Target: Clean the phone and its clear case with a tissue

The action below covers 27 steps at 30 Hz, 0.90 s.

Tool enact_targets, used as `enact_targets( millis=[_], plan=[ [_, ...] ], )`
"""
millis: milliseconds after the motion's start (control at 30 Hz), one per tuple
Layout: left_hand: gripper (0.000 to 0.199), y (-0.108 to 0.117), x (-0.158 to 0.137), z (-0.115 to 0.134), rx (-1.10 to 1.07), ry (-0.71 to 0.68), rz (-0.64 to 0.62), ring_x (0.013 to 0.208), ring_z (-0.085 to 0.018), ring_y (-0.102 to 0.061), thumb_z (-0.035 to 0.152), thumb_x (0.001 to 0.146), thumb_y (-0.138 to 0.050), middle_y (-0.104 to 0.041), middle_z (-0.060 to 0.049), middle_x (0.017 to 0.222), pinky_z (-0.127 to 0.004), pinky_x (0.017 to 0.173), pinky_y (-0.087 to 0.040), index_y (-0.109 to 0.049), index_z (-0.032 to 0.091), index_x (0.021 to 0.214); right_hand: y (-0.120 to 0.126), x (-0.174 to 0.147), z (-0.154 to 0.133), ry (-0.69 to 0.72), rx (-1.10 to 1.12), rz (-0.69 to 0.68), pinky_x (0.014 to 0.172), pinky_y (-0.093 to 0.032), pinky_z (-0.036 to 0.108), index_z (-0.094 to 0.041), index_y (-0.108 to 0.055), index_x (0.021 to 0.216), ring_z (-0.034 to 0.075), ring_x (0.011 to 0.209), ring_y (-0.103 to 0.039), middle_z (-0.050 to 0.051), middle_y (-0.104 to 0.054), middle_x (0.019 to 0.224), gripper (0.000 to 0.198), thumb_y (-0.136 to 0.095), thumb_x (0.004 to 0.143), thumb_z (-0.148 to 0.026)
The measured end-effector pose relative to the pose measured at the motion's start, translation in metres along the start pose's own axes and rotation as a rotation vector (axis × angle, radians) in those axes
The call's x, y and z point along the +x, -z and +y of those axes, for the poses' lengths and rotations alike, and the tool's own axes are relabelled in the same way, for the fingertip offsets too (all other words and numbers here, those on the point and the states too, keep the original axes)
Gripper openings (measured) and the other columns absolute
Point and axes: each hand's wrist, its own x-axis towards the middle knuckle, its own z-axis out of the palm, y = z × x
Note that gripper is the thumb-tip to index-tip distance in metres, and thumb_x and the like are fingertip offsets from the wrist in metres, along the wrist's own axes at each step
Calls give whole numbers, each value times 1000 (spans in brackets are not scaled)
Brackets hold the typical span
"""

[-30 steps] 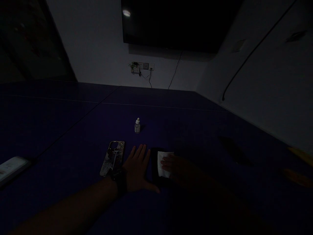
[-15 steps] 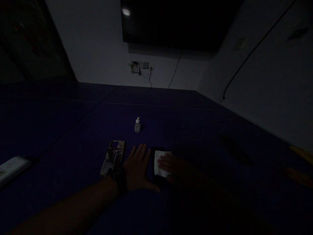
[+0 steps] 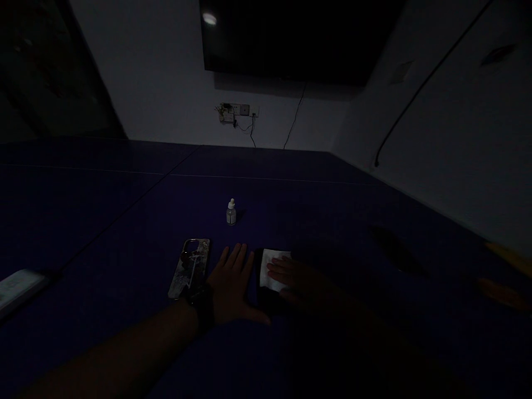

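My left hand [image 3: 230, 285] lies flat with fingers spread, just left of a dark flat rectangular thing [image 3: 266, 302] that looks like a phone. A white wipe or cloth [image 3: 270, 277] rests on that dark thing. On the wipe lies my right hand [image 3: 293, 277], its fingers stretched out flat and pressing it down; the palm and forearm sink into shadow. Beside my left wrist, which wears a dark watch, is a patterned phone case [image 3: 191, 269] with a camera cutout. A small clear dropper bottle [image 3: 231, 213] with a white top stands upright beyond my hands.
A white box-like object [image 3: 20, 285] sits at the left edge of the dark blue surface [image 3: 199, 194]. To the right are a dark flat object [image 3: 394, 249], an orange one [image 3: 502, 293] and a yellow one [image 3: 511, 257]. Sockets [image 3: 236, 111] and a large screen [image 3: 286, 39] are on the wall.
My right hand has slid the wipe slightly up along the dark thing, towards its far end. My left hand stays flat in its place. The whole view has shifted a little.
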Motion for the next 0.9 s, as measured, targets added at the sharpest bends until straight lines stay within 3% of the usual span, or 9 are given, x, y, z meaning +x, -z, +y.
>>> enact_targets(
  millis=[133, 267, 367, 467, 667, 767, 900],
  plan=[
    [131, -1, 0, 0, 8, 1, 9, 151, -45, -11, 99, 66, -34, -15, -28, 161, -62, 119, -11, -21, 4, 155, 4, -7, 2, -4, -18, 22, 115, -39, 46, -25, -55, 141, 23, 135, -50, 8, -61, 140, 40, -46, 103, -30],
    [134, -1, 0, 0, 3, 3, 8, 150, -45, -14, 100, 63, -35, -18, -29, 161, -61, 120, -11, -23, 4, 155, 0, -7, -4, 38, 38, -8, 117, -36, 46, -24, -50, 145, 22, 141, -43, 9, -57, 144, 44, -47, 102, -33],
    [138, -1, 1, 0, -6, 6, 7, 150, -46, -14, 103, 59, -34, -18, -29, 161, -61, 120, -11, -23, 4, 155, -3, -2, -3, -19, 15, -30, 118, -34, 48, -22, -47, 147, 24, 142, -41, 10, -51, 149, 47, -47, 102, -34],
    [141, -1, 1, -1, -4, 5, 0, 150, -46, -13, 104, 57, -33, -16, -29, 161, -61, 120, -12, -22, 4, 155, 0, -3, 3, -75, -31, -3, 118, -35, 49, -24, -52, 143, 23, 139, -46, 9, -54, 146, 42, -45, 103, -32],
    [143, 8, 2, 5, 6, 34, -45, 150, -46, -13, 105, 53, -32, -15, -29, 161, -62, 120, -13, -25, 4, 155, 0, -4, -2, 21, 22, -23, 117, -36, 47, -19, -55, 140, 23, 141, -43, 10, -55, 145, 43, -45, 102, -36],
    [145, 11, 2, 7, -4, 51, -74, 150, -46, -11, 105, 53, -34, -14, -29, 161, -61, 121, -11, -25, 2, 154, -2, -1, -2, -35, -2, -26, 117, -37, 48, -18, -52, 143, 24, 141, -42, 12, -52, 148, 45, -47, 101, -35],
    [144, 10, 2, 6, -11, 42, -55, 150, -46, -12, 104, 54, -35, -13, -30, 161, -61, 120, -11, -25, 1, 154, 1, -6, 4, -95, -43, 29, 116, -38, 50, -23, -56, 139, 24, 138, -47, 9, -58, 143, 40, -46, 102, -31]
  ],
)
